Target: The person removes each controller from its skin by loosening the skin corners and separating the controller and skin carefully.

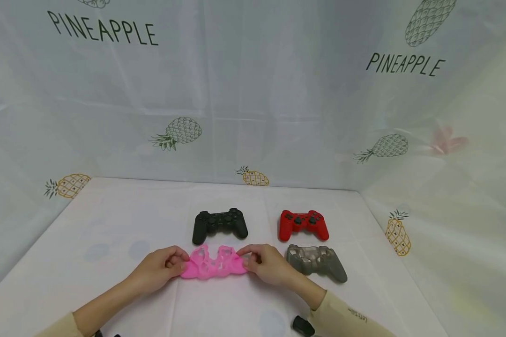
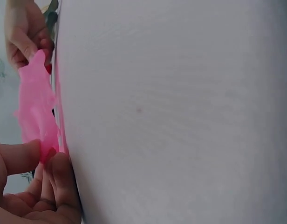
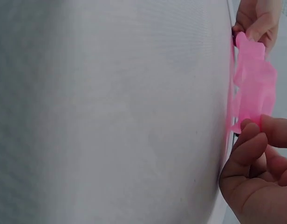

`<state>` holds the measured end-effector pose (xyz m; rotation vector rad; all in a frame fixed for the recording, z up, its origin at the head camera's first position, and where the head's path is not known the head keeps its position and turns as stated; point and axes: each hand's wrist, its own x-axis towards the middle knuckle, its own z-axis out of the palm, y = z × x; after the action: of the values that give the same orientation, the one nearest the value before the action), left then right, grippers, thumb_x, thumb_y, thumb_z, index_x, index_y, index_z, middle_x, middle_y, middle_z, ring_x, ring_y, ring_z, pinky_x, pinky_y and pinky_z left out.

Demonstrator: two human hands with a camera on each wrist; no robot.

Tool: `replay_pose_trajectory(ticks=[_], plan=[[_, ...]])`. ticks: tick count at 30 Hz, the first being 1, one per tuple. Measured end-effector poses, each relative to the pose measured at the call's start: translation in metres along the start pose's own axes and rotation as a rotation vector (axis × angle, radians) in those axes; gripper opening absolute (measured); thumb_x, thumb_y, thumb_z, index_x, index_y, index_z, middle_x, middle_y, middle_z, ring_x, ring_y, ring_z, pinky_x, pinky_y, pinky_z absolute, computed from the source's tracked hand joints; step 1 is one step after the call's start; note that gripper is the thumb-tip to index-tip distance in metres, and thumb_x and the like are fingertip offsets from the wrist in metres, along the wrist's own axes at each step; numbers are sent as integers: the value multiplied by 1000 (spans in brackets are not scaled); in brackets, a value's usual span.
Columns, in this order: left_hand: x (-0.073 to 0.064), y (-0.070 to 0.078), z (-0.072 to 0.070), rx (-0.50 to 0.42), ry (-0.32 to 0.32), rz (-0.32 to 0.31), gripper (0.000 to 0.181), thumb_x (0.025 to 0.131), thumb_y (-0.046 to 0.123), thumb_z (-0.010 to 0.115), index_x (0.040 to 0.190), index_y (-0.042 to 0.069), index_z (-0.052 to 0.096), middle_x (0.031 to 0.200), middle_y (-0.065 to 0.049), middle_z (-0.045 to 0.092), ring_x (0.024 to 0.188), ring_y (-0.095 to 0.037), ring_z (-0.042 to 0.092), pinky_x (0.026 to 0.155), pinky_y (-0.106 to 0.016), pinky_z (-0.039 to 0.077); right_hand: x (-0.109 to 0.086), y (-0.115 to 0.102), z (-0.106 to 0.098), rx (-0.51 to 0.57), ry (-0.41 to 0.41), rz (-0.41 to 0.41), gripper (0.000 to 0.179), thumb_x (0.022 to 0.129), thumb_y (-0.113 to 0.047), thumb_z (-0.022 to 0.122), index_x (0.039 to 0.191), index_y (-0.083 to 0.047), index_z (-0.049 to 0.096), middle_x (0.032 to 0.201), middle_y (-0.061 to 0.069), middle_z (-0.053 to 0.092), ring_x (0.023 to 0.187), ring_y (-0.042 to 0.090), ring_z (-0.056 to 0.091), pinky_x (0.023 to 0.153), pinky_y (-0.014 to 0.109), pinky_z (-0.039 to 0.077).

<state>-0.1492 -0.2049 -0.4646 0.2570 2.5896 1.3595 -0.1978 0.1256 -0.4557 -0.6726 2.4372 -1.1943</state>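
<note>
A pink silicone game controller cover (image 1: 212, 267) is stretched out flat between both hands, with cut-out holes along its far side. My left hand (image 1: 159, 270) pinches its left end between thumb and fingers. At the opposite end, my right hand (image 1: 270, 264) pinches the cover the same way. Both wrist views show the pink cover (image 2: 37, 102) held from its two ends, close to the table surface. Just beyond it lies a black game controller (image 1: 219, 224). Beside my right hand is a grey, shiny-topped controller (image 1: 318, 262), partly behind the wrist.
A red game controller (image 1: 303, 225) lies at the back right of the white-covered table (image 1: 122, 224). Near the right sleeve is a small black object (image 1: 302, 326), partly cut off. A pineapple-print sheet (image 1: 253, 93) hangs behind and around the table.
</note>
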Motion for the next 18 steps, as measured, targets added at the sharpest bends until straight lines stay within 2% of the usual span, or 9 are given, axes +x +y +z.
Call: replay_pose_trajectory(ticks=[8, 14, 18], plan=[[6, 5, 5, 80, 9, 59, 20, 96, 28, 78, 102, 15, 65, 83, 5, 62, 69, -6, 52, 65, -24, 43, 7, -8, 4, -47, -12, 10, 19, 102, -22, 68, 119, -15, 74, 75, -6, 64, 68, 6, 58, 68, 25, 46], [11, 9, 8, 152, 44, 16, 22, 93, 30, 82, 96, 17, 64, 79, 7, 61, 66, -9, 51, 63, -25, 42, 12, -17, 5, -100, -7, 12, 11, 100, -24, 72, 101, -14, 69, 77, -5, 62, 67, 8, 56, 62, 26, 45], [12, 13, 9, 170, 54, 0, 22, 93, 29, 82, 92, 17, 64, 75, 6, 59, 65, -12, 51, 61, -26, 41, 18, -15, 8, -146, -9, 6, 14, 98, -24, 75, 91, -16, 66, 74, -7, 59, 70, 7, 52, 63, 24, 43]])
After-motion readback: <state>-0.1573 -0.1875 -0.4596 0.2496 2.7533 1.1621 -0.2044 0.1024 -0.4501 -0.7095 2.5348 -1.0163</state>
